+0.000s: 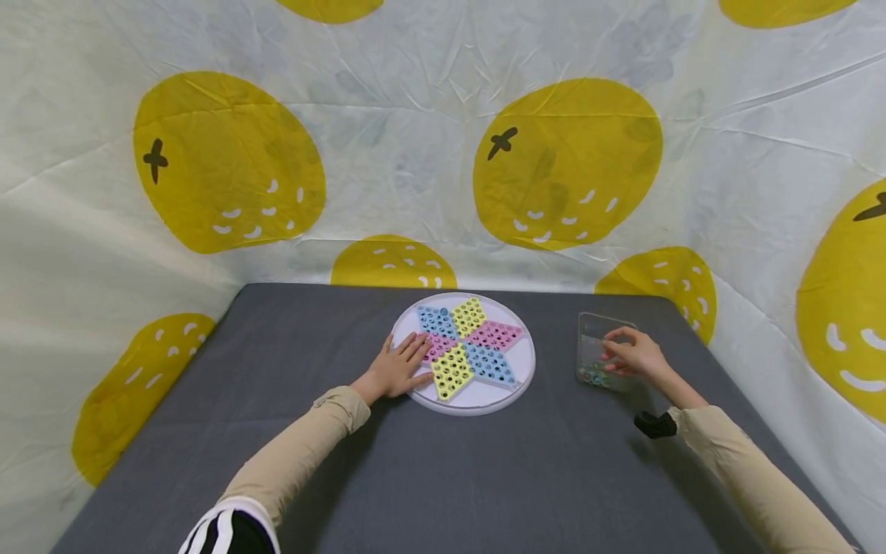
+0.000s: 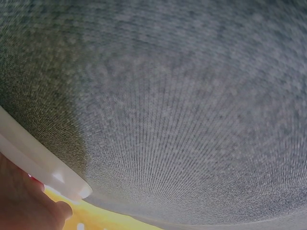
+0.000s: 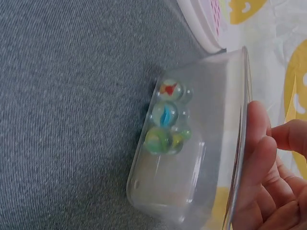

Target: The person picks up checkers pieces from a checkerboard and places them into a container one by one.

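Observation:
A round white Chinese checkers board (image 1: pixel 508 385) with a star of yellow, blue and pink holed sections lies on the table. My left hand (image 1: pixel 398 368) rests on its left edge, fingers spread over the rim and the near pink section. Off to the right is a clear plastic box (image 3: pixel 192 177) with several glass marbles (image 3: pixel 165 115) gathered along one side. My right hand (image 1: pixel 633 355) is at the box's open top, fingers bent and thumb and forefinger close together. I cannot tell whether a marble is between those fingertips.
Dark grey cloth (image 1: pixel 477 485) covers the table. A hanging sheet (image 1: pixel 401 169) with yellow fruit prints closes off the back and sides. One marble (image 1: pixel 444 312) shows on the board's far blue section. A black strap (image 1: pixel 655 425) is at the right cuff.

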Tool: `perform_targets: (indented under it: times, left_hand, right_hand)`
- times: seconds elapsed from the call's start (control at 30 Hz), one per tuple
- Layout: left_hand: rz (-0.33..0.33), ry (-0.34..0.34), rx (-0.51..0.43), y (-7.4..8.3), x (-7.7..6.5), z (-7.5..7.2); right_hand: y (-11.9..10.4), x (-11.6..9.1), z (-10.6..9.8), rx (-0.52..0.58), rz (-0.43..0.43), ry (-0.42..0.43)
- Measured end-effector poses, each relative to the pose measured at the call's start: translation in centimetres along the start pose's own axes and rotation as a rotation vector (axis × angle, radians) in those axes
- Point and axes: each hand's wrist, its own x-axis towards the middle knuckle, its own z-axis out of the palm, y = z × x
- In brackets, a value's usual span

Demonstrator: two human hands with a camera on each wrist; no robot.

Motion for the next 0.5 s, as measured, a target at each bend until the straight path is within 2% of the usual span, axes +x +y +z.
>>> perform_targets:
  times: [0.23,0.5]
  left_hand:
    - [-0.001,-0.003,0.010,0.23,-0.28,-0.56]
    - [-0.015,-0.017,0.028,0.26,-0.19,-0.41]
  right_hand:
    - [0.55,0.10,-0.25,0.008,0.017,0.012]
    - [0.39,0.07,-0.29,0.011,0.021,0.005]
